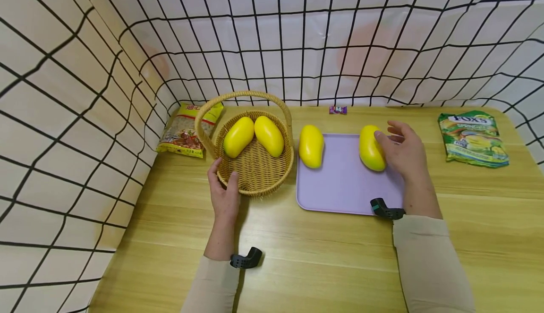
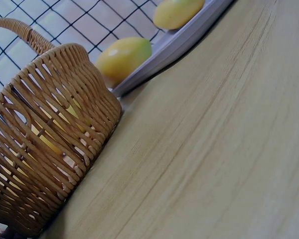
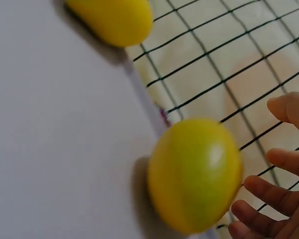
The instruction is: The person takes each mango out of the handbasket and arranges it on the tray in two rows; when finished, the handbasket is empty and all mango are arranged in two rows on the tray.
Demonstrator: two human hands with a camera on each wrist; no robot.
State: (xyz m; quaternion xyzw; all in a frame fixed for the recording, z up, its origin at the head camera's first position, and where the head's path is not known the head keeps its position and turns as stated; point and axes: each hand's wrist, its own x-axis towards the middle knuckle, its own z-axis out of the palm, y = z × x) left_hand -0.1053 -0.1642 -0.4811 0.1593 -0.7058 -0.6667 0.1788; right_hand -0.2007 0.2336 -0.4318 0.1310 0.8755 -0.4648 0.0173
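Observation:
At the wicker basket, my left hand grips the front-left rim, thumb on the near side and fingers along the outer left. Two yellow mangoes lie in the back of the basket. My right hand is beside a yellow-green mango on the right part of a lilac tray. In the right wrist view its fingers are spread and not wrapped round that mango. Another mango lies at the tray's left edge.
A yellow food packet lies behind the basket on the left. A green Fox's bag is at the right. One small purple sweet lies near the back edge. Black wire mesh encloses the wooden table.

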